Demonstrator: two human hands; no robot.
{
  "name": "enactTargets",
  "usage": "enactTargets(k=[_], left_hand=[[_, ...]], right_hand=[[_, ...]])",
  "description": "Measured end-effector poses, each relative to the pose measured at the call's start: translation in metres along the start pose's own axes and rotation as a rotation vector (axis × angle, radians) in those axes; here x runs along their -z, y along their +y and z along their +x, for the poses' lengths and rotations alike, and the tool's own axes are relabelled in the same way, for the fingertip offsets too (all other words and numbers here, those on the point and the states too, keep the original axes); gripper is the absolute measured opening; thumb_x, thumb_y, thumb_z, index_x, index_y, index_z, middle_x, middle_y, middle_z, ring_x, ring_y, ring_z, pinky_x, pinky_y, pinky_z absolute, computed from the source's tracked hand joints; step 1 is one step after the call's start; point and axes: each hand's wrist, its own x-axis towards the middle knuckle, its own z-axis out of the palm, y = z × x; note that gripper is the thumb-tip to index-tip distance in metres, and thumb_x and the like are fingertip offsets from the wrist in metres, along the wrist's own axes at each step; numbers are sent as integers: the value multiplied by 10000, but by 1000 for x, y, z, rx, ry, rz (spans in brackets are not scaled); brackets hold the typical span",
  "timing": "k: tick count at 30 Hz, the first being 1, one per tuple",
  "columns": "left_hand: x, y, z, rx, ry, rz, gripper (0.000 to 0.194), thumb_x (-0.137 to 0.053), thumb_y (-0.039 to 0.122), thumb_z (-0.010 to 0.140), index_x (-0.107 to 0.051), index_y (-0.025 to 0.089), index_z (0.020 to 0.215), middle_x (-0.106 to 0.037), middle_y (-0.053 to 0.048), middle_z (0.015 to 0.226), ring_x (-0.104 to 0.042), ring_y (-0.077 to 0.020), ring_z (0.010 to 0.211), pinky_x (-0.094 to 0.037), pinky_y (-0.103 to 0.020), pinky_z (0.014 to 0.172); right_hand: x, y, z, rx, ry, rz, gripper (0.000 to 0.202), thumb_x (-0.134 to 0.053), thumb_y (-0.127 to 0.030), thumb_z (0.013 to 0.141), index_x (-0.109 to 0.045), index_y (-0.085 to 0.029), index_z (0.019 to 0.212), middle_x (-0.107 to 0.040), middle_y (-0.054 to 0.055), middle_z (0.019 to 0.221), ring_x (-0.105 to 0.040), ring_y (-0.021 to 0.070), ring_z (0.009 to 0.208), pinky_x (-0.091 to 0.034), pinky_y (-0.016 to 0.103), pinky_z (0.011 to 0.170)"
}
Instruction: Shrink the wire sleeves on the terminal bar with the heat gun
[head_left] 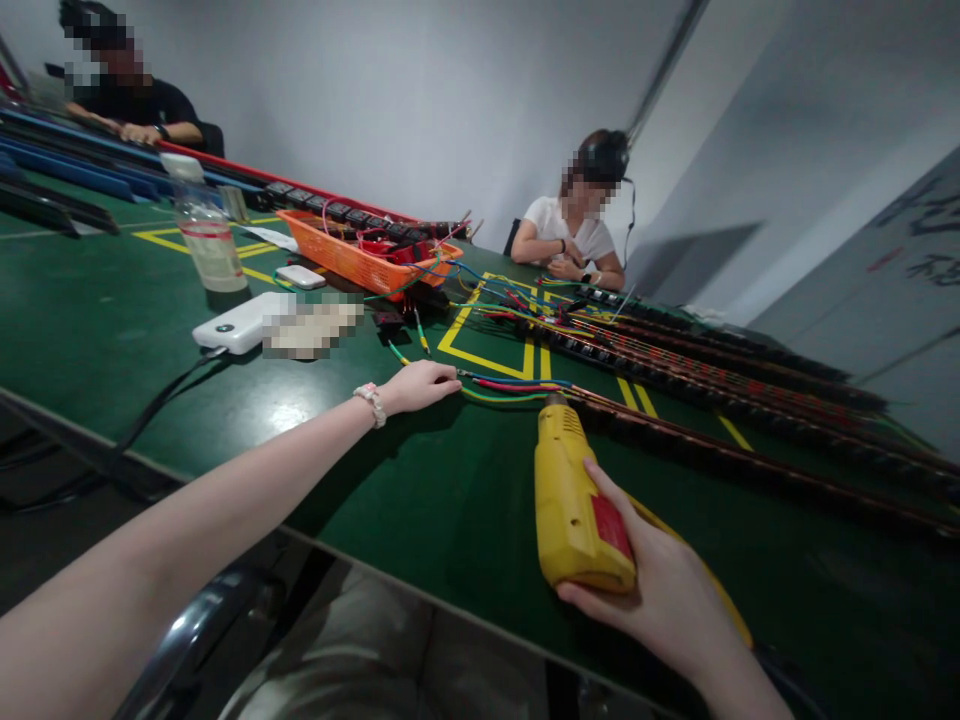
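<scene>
My right hand (664, 575) is wrapped round a yellow heat gun (570, 500) with a red patch on its side. The gun's nozzle points away from me, at the wires near the end of a long dark strip (675, 432). Blue, red and green-yellow wires (517, 384) run from that strip to my left hand (424, 386), whose fingers are closed on their ends. Just beyond that hand, short green-yellow wire pieces (422, 332) stick out. My fingers partly hide the wire ends.
An orange basket (337, 255) full of parts and wires stands beyond my left hand. A bottle (210, 245) and a white power bank (244, 322) with a cable are at left. More strips (720, 375) lie at right. Two people (574, 225) sit across the green table (465, 480).
</scene>
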Motion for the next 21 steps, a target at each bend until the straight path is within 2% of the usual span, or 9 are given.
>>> enactTargets(k=[7,12,17,21], left_hand=[[0,1,3,-34,57,-102,477,-331,531,782,-538,102,760,-530,21,687,-362,26,581,-234,-125,594],[0,0,9,-60,102,-132,474,-344,524,780,-529,90,733,-475,22,626,-345,32,557,-228,-125,562],[-2,-1,11,-69,128,-99,469,-322,508,794,-540,95,758,-485,16,628,-349,32,561,-204,-126,561],[-3,-2,10,-69,121,-82,466,-296,483,808,-549,93,783,-539,-3,693,-380,27,592,-217,-122,581]], right_hand=[[-7,-16,5,80,-46,26,1001,-649,-531,604,-127,-262,1416,-538,59,1166,-575,192,959,-479,291,797],[-12,-34,9,77,-50,102,1015,-674,-511,577,-124,-317,1408,-531,14,1168,-562,171,961,-462,282,826],[-19,-53,19,159,-75,130,1074,-670,-562,548,-106,-292,1421,-549,31,1134,-568,188,933,-462,291,798],[-22,-72,26,121,-103,159,1095,-686,-564,513,-148,-268,1419,-571,35,1066,-562,194,907,-450,292,790]])
